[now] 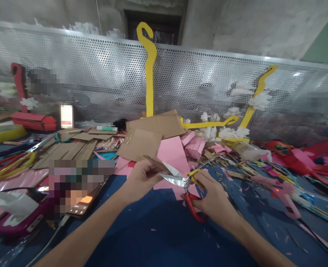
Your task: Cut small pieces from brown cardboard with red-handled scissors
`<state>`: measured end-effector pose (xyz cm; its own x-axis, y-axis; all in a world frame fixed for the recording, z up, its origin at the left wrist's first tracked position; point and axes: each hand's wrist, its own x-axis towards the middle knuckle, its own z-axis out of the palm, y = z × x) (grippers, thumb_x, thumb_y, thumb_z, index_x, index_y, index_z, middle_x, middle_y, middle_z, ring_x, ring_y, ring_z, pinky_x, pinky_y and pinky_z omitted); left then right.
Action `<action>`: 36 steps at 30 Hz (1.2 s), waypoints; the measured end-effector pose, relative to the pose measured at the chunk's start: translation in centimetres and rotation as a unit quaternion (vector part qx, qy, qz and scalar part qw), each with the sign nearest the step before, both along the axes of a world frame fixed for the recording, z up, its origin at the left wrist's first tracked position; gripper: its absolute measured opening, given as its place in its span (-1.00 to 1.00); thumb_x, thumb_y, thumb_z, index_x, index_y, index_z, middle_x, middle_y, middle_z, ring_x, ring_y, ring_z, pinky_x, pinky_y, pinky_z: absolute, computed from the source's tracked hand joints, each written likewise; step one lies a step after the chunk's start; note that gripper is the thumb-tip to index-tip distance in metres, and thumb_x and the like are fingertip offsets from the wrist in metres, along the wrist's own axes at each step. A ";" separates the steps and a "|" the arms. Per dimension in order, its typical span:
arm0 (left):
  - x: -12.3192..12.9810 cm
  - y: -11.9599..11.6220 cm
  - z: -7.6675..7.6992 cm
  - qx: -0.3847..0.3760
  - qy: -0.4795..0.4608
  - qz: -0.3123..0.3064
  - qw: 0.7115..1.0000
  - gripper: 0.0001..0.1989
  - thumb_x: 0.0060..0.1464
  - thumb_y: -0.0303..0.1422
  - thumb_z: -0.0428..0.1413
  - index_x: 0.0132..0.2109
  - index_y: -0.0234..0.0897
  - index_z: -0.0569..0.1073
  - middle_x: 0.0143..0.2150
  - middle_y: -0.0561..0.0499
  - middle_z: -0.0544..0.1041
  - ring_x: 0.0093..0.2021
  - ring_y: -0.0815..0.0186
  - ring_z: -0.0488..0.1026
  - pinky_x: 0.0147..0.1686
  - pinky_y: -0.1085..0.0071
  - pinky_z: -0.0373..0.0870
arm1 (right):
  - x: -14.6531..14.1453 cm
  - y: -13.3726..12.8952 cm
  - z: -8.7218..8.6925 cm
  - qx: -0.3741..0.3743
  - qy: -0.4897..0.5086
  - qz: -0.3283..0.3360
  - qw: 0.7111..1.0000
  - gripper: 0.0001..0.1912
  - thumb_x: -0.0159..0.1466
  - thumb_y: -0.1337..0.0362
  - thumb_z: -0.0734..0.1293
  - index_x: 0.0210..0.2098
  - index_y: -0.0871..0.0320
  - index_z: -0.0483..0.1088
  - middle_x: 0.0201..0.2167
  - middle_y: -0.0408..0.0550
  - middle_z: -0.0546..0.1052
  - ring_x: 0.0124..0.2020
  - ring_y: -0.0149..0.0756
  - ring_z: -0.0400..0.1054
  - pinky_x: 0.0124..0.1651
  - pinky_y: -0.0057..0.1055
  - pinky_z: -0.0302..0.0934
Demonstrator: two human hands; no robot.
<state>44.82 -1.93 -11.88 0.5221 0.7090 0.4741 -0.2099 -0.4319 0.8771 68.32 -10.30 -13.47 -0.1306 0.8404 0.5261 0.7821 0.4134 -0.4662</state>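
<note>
My right hand (212, 194) is closed round the handles of a pair of scissors (182, 181), one loop yellow and the other red. The blades point left and stand apart. Between them is the end of a narrow brown cardboard strip (158, 163), pinched in the fingers of my left hand (141, 181). Just beyond both hands lie a sheet of pink paper (172, 152) and a piece of brown cardboard (140, 145).
A yellow hook-topped cutout (149, 78) stands against a perforated metal panel (108, 70). Paper scraps cover the right side, near a pink glue gun (284, 196). On the left lie a phone (90, 198), a purple power strip (22, 222) and yellow-handled scissors (16, 165).
</note>
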 end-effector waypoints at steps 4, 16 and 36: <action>0.0 0.0 0.0 0.006 0.000 0.001 1.000 -0.93 0.13 -0.49 0.20 -0.31 -0.35 0.59 -0.27 -0.06 0.63 -0.24 0.30 0.57 -0.22 0.44 0.49 | -0.1 0.0 0.1 0.002 0.004 0.001 1.000 -0.72 0.07 0.42 0.48 -0.32 0.08 0.32 -0.19 -0.05 0.48 -0.14 -0.17 0.35 -0.08 -0.34 0.23; 0.1 -0.3 0.3 0.026 -0.009 0.026 0.999 -0.93 0.12 -0.49 0.19 -0.26 -0.32 0.58 -0.23 -0.07 0.61 -0.22 0.32 0.56 -0.20 0.41 0.50 | 0.1 0.3 -0.4 -0.002 0.014 -0.004 1.000 -0.72 0.09 0.30 0.52 -0.35 0.09 0.32 -0.20 -0.06 0.49 -0.15 -0.18 0.38 -0.11 -0.35 0.24; 0.2 -0.5 0.3 -0.007 -0.007 0.008 1.000 -0.91 0.13 -0.41 0.22 -0.22 -0.36 0.53 -0.27 -0.08 0.59 -0.26 0.31 0.56 -0.20 0.39 0.53 | 0.1 0.5 -0.3 -0.013 0.013 -0.023 1.000 -0.77 0.12 0.31 0.46 -0.42 0.09 0.29 -0.31 -0.06 0.46 -0.30 -0.22 0.34 -0.31 -0.38 0.20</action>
